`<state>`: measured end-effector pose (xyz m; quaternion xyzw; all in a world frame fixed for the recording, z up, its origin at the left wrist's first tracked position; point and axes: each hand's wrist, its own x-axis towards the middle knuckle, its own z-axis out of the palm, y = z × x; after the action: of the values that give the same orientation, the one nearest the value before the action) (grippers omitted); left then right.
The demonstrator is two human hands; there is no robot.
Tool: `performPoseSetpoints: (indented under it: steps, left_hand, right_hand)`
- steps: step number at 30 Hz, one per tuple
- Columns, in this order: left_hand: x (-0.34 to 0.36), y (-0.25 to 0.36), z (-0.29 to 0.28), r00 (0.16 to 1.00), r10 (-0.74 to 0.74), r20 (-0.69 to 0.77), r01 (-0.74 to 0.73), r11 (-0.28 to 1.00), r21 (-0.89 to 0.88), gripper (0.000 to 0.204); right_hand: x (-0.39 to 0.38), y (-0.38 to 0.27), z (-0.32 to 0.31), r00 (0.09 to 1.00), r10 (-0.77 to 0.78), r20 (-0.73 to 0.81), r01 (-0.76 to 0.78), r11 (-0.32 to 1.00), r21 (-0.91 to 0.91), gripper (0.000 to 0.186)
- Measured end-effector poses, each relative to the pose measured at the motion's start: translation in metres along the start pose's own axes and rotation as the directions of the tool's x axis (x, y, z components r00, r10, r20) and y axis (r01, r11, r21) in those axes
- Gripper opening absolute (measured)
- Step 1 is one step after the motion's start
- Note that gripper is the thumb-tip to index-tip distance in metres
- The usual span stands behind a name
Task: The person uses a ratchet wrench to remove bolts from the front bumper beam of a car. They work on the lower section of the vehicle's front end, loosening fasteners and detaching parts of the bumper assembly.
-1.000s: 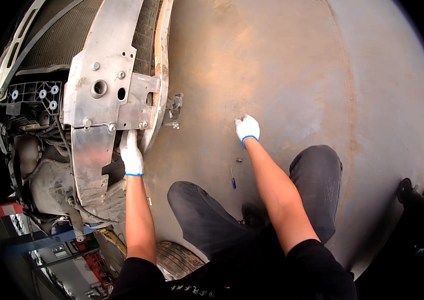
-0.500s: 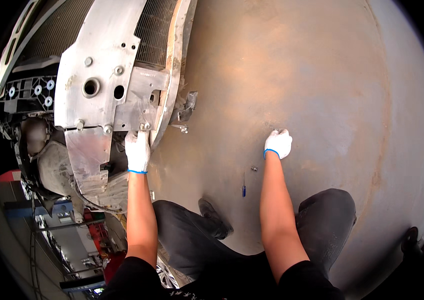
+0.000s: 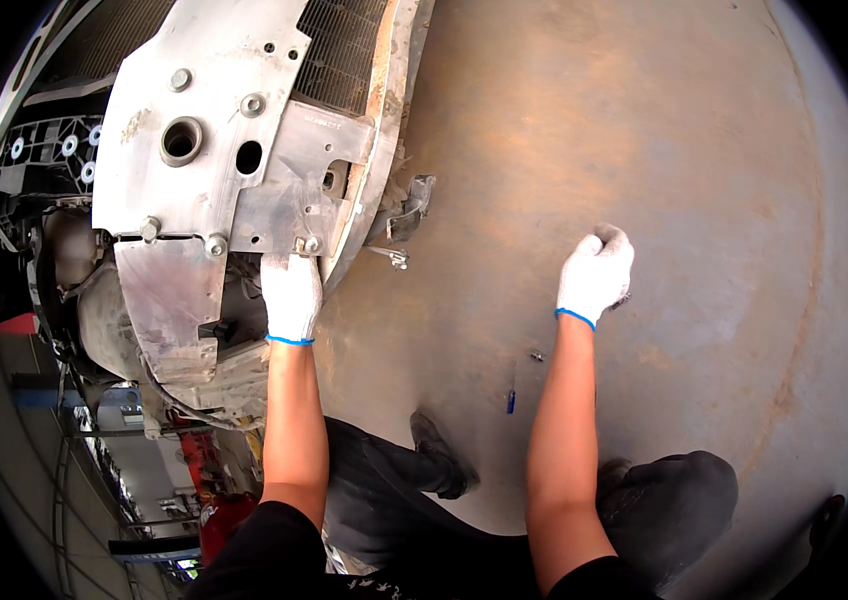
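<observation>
My left hand (image 3: 291, 292), in a white glove with a blue cuff, rests flat against the lower edge of a grey metal underbody plate (image 3: 206, 120), fingertips just below a small bolt (image 3: 306, 243). It grips nothing. My right hand (image 3: 596, 272), gloved the same way, is curled into a fist on the brown floor (image 3: 644, 130). Whether the fist holds anything is hidden. A small blue-handled screwdriver (image 3: 511, 392) and a loose screw (image 3: 537, 356) lie on the floor between my forearms.
A bent metal bracket (image 3: 409, 207) and a small clip (image 3: 390, 256) hang at the car's edge. A radiator grille (image 3: 344, 40) sits above the plate. Black plastic parts (image 3: 44, 150) are at the left. My legs (image 3: 464, 500) fold below.
My right hand has slid to the right across the floor, away from the car, and stays fisted. My left hand has kept its place at the plate's lower edge.
</observation>
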<state>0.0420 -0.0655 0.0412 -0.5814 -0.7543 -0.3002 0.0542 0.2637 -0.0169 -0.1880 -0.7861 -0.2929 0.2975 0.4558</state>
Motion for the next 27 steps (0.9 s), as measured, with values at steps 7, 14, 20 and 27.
performPoseSetpoints:
  steps: [7, 14, 20, 27]
  left_hand:
    - [0.000, 0.014, -0.018, 0.989, -0.079, 0.125, 0.073, 0.996, 0.053, 0.030]
    - [-0.003, 0.009, -0.033, 0.939, 0.097, 0.330, -0.084, 0.995, -0.055, 0.051]
    - [-0.004, 0.000, -0.035, 0.904, -0.007, 0.428, -0.021, 0.998, 0.061, 0.055]
    - [0.005, 0.003, -0.037, 0.894, 0.088, 0.439, -0.125, 0.991, 0.056, 0.052]
  right_hand:
    - [-0.189, -0.075, 0.039, 0.559, -0.627, 0.542, -0.185, 0.543, 0.819, 0.037]
    - [-0.250, -0.149, 0.077, 0.240, -0.498, 0.833, -0.944, 0.080, 0.319, 0.046]
    - [-0.265, -0.149, 0.068, 0.337, -0.409, 0.848, -0.917, 0.060, 0.394, 0.043]
    - [-0.244, -0.144, 0.079, 0.251, -0.482, 0.840, -0.955, 0.017, 0.296, 0.043]
